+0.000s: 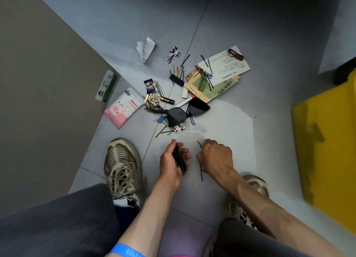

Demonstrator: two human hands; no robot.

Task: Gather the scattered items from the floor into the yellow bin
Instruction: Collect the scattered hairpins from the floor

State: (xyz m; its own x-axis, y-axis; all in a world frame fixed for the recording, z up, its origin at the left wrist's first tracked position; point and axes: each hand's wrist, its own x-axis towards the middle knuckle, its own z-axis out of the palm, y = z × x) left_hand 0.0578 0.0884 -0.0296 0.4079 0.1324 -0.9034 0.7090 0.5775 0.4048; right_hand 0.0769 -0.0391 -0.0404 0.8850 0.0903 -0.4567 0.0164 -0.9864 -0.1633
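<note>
My left hand [172, 160] grips a bundle of black hairpins [179, 161] just above the grey floor, between my shoes. My right hand [215, 156] is beside it, fingers curled down on the floor, pinching a black hairpin [199, 144]; another loose hairpin [201, 173] lies under the wrist. Ahead lies the scatter: black sunglasses [185, 112], a battery [167, 100], a white pen [185, 101], a green lighter [203, 83], paper cards [225, 66], a pink tissue pack [123, 107] and several more hairpins. The yellow bin [327, 151] stands at the right.
A beige wall [38, 83] closes the left side, with a green-and-white box [106, 86] at its foot. A folded receipt [146, 48] lies farther out. My two shoes [123, 166] flank the hands. A dark object [344, 72] sits behind the bin.
</note>
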